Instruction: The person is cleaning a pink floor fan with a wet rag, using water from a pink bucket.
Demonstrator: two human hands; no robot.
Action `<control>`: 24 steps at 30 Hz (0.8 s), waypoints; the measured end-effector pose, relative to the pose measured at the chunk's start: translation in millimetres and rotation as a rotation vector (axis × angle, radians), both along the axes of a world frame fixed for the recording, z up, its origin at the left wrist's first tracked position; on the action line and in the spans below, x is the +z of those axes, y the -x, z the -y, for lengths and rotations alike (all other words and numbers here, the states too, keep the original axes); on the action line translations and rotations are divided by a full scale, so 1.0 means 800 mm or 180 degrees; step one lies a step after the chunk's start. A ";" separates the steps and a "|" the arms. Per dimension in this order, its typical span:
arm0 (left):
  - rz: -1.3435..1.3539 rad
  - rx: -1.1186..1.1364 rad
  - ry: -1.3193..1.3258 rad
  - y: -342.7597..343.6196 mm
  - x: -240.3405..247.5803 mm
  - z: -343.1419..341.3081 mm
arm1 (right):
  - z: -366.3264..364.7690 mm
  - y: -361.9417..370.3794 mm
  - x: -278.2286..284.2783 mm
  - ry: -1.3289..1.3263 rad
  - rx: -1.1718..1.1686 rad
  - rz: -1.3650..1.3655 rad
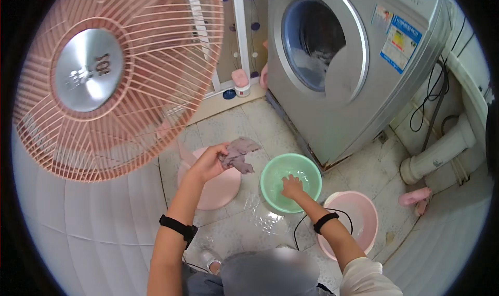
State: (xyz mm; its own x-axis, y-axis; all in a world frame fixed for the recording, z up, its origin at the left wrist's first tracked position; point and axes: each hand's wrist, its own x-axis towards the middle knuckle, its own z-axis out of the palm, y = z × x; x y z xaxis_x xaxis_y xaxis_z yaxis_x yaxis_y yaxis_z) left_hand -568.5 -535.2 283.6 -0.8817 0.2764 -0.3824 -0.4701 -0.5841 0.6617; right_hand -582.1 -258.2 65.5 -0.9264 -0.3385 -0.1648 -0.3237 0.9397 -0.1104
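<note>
My left hand (210, 162) is closed on a crumpled grey-purple cloth (240, 153), lifted above the round pink base (215, 192) of the fan. The cloth hangs loosely from the fingers; its exact kind cannot be made out. To its right, a light green basin (270, 194) stands on the floor with clear water in it. My right hand (292, 186) reaches down into this basin, fingers spread and palm down, with nothing visible in it. Whether the fingertips touch the bottom cannot be told.
A large pink fan (156, 57) fills the upper left. The grey washing machine (332, 119) stands ahead, dark laundry behind its round door. A pink basin (370, 218) sits under my right forearm, near a black cable (296, 233). Wet tiles (267, 223) shine; a white pipe (436, 153) is right.
</note>
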 end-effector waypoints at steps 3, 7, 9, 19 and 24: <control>-0.0280 -0.0510 -0.0082 -0.008 0.020 -0.010 | -0.003 0.037 0.057 0.0654 0.0160 0.0477; -0.0693 -0.0526 0.1190 -0.035 0.049 -0.011 | 0.037 0.049 0.178 0.3502 0.0493 0.1363; -0.0893 -0.0586 0.1557 -0.042 0.049 0.000 | 0.063 0.038 0.248 0.3497 0.0751 0.1508; -0.0348 0.0025 0.1165 -0.064 0.019 0.058 | 0.180 0.033 0.354 0.1852 0.2364 0.0773; -0.0284 0.0190 0.2296 -0.094 0.035 0.045 | 0.197 0.024 0.324 0.1542 0.2734 0.0235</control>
